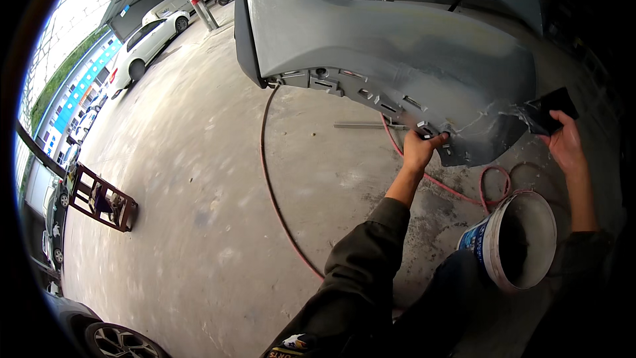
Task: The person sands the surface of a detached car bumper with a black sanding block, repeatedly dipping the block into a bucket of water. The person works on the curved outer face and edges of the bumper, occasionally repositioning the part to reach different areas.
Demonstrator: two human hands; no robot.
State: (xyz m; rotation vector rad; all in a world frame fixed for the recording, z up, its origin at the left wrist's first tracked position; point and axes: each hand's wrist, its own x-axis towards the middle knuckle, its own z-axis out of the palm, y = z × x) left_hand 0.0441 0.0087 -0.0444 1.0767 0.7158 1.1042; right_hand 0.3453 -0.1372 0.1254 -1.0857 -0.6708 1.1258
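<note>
Stained concrete floor (199,172), left hand (421,150) tight on gray bumper (397,46), right hand (564,142) around black sheet (556,101)

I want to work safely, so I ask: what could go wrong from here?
A thin red hose loops on the grey concrete floor near the round white bucket, so someone might trip. The bare right hand, holding a flat black sheet near the edge of the large grey panel, might scrape if it slips.

Grey panel (397,40) is cropped above; dark car (114,339), below.
</note>
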